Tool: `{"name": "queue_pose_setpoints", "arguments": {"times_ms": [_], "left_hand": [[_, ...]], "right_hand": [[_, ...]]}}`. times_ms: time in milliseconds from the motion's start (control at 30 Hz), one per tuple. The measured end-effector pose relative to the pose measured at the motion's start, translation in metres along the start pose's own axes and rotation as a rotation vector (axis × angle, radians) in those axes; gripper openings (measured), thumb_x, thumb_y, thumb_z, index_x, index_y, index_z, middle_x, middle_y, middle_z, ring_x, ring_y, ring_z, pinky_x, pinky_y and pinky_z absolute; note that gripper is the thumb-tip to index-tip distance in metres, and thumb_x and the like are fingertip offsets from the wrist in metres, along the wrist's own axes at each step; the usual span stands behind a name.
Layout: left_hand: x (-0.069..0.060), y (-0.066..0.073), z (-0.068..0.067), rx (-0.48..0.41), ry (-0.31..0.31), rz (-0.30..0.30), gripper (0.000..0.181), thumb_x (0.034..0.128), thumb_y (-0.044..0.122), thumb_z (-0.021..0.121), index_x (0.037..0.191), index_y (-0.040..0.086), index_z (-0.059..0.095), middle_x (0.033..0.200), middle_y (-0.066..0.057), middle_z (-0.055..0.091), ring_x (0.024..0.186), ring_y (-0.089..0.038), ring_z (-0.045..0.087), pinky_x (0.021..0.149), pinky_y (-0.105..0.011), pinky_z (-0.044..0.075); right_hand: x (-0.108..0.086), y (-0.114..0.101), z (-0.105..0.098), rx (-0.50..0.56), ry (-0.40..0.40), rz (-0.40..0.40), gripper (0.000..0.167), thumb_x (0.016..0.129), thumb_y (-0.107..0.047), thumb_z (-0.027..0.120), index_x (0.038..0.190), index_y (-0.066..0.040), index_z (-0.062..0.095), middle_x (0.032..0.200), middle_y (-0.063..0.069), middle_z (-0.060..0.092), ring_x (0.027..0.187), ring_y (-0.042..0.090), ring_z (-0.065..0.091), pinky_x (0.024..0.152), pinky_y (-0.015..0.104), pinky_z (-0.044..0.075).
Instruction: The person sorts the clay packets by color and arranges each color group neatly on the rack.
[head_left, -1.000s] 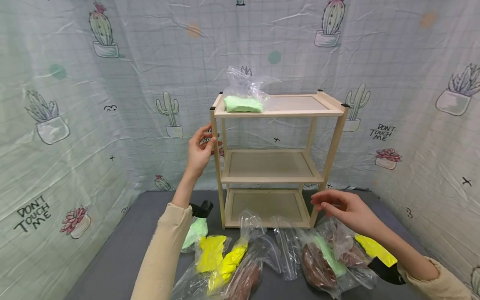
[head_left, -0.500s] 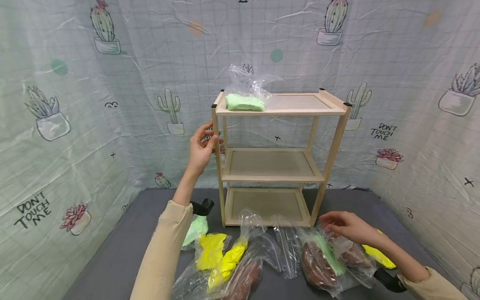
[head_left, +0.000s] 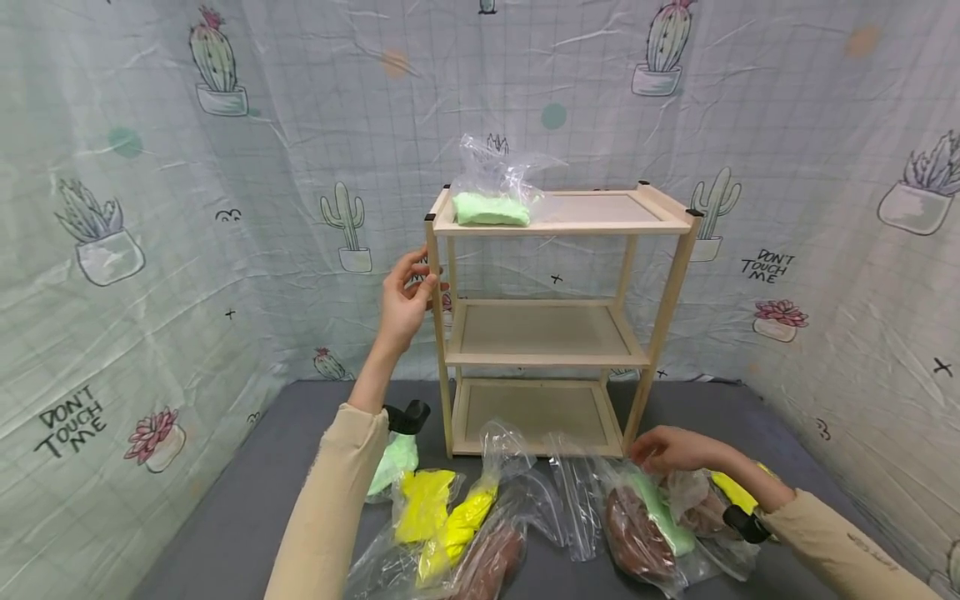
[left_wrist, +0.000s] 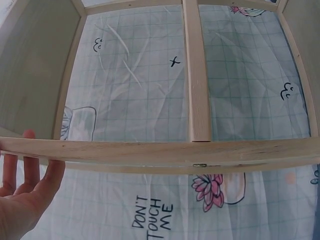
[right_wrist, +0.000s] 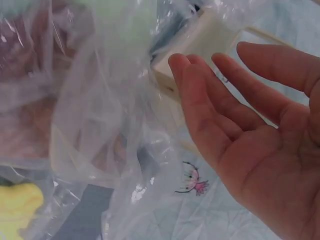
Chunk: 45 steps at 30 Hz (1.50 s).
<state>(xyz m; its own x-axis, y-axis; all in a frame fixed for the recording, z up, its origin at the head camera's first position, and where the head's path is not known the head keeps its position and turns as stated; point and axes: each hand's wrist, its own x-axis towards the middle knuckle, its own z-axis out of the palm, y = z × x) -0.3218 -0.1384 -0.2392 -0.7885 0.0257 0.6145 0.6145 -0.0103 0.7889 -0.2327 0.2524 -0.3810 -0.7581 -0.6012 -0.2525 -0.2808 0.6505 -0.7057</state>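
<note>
My left hand (head_left: 403, 304) grips the left front post of the wooden shelf (head_left: 547, 359); in the left wrist view, fingers of the hand (left_wrist: 27, 200) reach behind the post (left_wrist: 150, 151). At the foot of the right post, my right hand (head_left: 686, 450) hovers over clear bags holding a brown item (head_left: 637, 533) and a green one (head_left: 663, 517). Close up in the right wrist view, that hand (right_wrist: 255, 125) has bent, spread fingers and nothing in it, beside crumpled clear plastic (right_wrist: 95, 100). A bagged light green item (head_left: 491, 209) lies on the top shelf's left end.
Along the front of the grey table (head_left: 240, 492) lie bagged yellow items (head_left: 423, 504), another brown one (head_left: 491, 562) and a green one (head_left: 396, 458) by my left wrist. More yellow (head_left: 735, 492) lies beyond my right wrist. Patterned sheeting (head_left: 277, 167) surrounds the table.
My right hand has dropped from beside the shelf's right post to just above the bags, and its forearm has swung round. My left hand remains on the post.
</note>
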Motion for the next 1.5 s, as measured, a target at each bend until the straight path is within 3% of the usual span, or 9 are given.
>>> {"name": "queue_pose_setpoints", "arguments": {"times_ms": [500,667,767,900,1000,1133,1233,1333,1500], "left_hand": [[-0.002,0.001,0.000,-0.013,-0.009,-0.002,0.040,0.0895,0.001,0.048,0.129,0.003,0.044,0.088,0.002,0.050,0.070,-0.005,0.062,0.061,-0.023,0.052],[-0.004,-0.002,0.000,-0.002,-0.012,-0.002,0.040,0.0896,0.002,0.048,0.129,0.005,0.044,0.089,0.001,0.051,0.072,-0.008,0.062,0.062,-0.024,0.053],[-0.004,-0.002,0.000,0.000,-0.008,0.005,0.040,0.0895,0.001,0.048,0.129,0.005,0.044,0.088,0.002,0.051,0.072,-0.008,0.062,0.062,-0.025,0.052],[-0.003,-0.002,0.000,0.000,-0.006,0.012,0.040,0.0896,0.001,0.048,0.129,0.004,0.044,0.088,0.001,0.051,0.071,-0.007,0.062,0.062,-0.023,0.052],[-0.002,-0.001,0.000,0.005,-0.006,0.015,0.039,0.0896,0.002,0.048,0.129,0.004,0.045,0.089,0.000,0.051,0.072,-0.008,0.063,0.062,-0.025,0.053],[-0.001,0.000,0.000,0.015,-0.006,0.009,0.039,0.0894,0.002,0.048,0.128,0.004,0.045,0.090,-0.003,0.051,0.072,-0.010,0.063,0.064,-0.032,0.054],[-0.001,0.000,0.000,0.020,-0.009,0.005,0.039,0.0893,0.003,0.049,0.128,0.004,0.045,0.090,-0.004,0.051,0.071,-0.007,0.063,0.066,-0.037,0.053],[-0.001,0.000,0.000,0.019,-0.013,0.005,0.039,0.0892,0.003,0.049,0.128,0.004,0.045,0.091,-0.005,0.052,0.070,-0.004,0.062,0.067,-0.040,0.053],[-0.001,0.000,0.000,0.016,-0.004,0.006,0.039,0.0888,0.003,0.049,0.128,0.003,0.045,0.089,-0.003,0.052,0.069,-0.003,0.061,0.064,-0.035,0.054]], "right_hand": [[0.032,0.015,-0.002,0.136,-0.129,0.213,0.042,0.082,0.007,0.041,0.123,0.004,0.047,0.125,0.024,0.047,0.115,0.036,0.044,0.061,0.032,0.034],[0.039,0.022,0.005,0.098,-0.188,0.235,0.048,0.079,0.008,0.042,0.126,-0.002,0.046,0.129,0.022,0.044,0.119,0.036,0.041,0.065,0.033,0.036],[0.042,0.024,0.007,0.005,-0.221,0.217,0.052,0.077,0.005,0.049,0.128,-0.004,0.044,0.131,0.021,0.042,0.121,0.036,0.039,0.080,0.037,0.042],[0.042,0.023,0.008,-0.105,-0.257,0.174,0.061,0.074,0.003,0.058,0.131,-0.004,0.039,0.136,0.018,0.037,0.127,0.037,0.033,0.099,0.043,0.035],[0.039,0.021,0.006,-0.128,-0.249,0.164,0.059,0.074,0.004,0.061,0.129,-0.004,0.041,0.136,0.017,0.038,0.127,0.039,0.033,0.099,0.045,0.035],[0.036,0.016,0.003,-0.197,-0.202,0.184,0.051,0.070,0.001,0.070,0.118,-0.007,0.053,0.119,0.010,0.053,0.109,0.029,0.051,0.087,0.037,0.045],[0.034,0.012,0.001,-0.242,-0.186,0.194,0.033,0.066,0.000,0.074,0.097,-0.009,0.064,0.086,-0.004,0.059,0.074,0.009,0.053,0.063,0.023,0.044],[0.032,0.007,0.001,-0.250,-0.192,0.182,0.020,0.064,0.002,0.073,0.065,-0.011,0.059,0.056,-0.011,0.041,0.050,0.002,0.032,0.048,0.018,0.030],[0.025,-0.004,-0.003,-0.268,-0.198,0.107,0.043,0.064,0.004,0.070,0.049,-0.015,0.035,0.049,-0.008,0.018,0.047,0.005,0.013,0.046,0.020,0.020]]}}
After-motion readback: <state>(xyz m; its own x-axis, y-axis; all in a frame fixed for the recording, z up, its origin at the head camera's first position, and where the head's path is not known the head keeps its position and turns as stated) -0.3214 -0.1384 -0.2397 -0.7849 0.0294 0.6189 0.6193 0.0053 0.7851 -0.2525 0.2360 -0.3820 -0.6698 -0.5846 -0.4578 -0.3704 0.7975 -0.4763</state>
